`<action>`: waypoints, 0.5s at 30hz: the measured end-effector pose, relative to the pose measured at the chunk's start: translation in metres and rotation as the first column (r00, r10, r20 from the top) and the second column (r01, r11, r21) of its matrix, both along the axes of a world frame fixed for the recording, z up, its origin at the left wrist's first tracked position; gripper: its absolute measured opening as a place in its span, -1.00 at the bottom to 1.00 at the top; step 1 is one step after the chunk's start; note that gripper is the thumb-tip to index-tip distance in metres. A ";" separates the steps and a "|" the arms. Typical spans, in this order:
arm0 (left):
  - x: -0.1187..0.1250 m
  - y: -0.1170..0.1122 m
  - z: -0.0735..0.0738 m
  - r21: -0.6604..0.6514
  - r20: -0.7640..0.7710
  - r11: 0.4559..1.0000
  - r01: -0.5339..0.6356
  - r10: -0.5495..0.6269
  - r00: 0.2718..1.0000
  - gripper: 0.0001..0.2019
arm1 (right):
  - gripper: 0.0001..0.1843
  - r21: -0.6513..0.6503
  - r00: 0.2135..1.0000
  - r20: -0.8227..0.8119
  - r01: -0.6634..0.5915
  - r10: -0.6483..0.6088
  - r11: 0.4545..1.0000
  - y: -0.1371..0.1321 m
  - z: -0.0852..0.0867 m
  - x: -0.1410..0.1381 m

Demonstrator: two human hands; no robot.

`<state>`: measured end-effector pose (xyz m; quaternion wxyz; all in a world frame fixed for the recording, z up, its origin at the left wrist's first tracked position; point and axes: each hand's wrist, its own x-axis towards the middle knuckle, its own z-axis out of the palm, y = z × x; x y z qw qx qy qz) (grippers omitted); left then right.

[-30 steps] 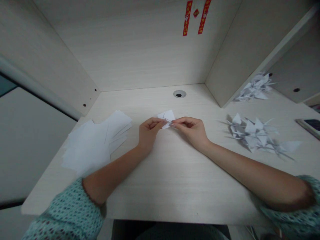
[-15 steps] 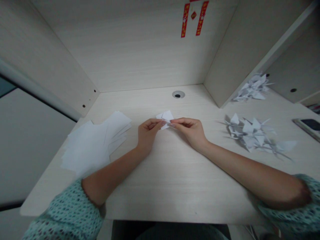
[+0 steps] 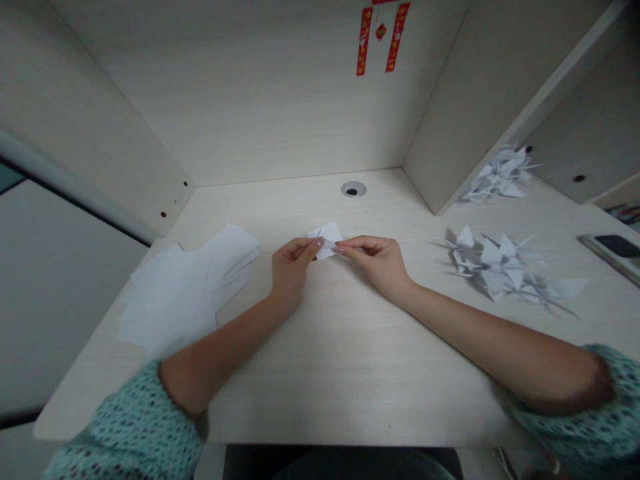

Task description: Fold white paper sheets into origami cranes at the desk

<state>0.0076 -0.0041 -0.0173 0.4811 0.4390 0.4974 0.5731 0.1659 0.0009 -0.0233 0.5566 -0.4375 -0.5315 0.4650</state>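
Note:
Between my two hands, a small folded piece of white paper [image 3: 327, 237] is pinched at the middle of the desk. My left hand [image 3: 293, 263] grips its left side with thumb and fingertips. My right hand [image 3: 373, 261] pinches its right side the same way. To the left of my left forearm lies a loose stack of white paper sheets [image 3: 185, 290], fanned out. My left forearm passes over its lower right corner or close beside it; I cannot tell which.
Several folded paper cranes [image 3: 495, 267] lie heaped right of my hands, with more [image 3: 500, 179] against the right partition. A phone [image 3: 615, 250] sits at the right edge. A grommet hole [image 3: 353, 190] marks the back of the desk [image 3: 320, 407]; red paper charms [image 3: 380, 37] hang behind.
The folded paper and both hands have shifted slightly left in the picture along with the whole scene, as my head moved. The grip of both hands looks unchanged.

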 end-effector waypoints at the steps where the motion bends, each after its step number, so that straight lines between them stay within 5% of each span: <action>1: 0.000 0.000 0.000 0.003 -0.005 1.000 -0.006 0.006 1.000 -0.79 | -0.84 0.002 1.000 0.001 0.002 -0.002 1.000 0.000 0.000 0.000; 15: 0.001 0.000 -0.003 0.088 0.024 0.996 0.029 -0.031 0.999 -0.81 | -0.70 0.060 0.999 -0.029 -0.038 0.040 0.997 0.000 -0.002 0.000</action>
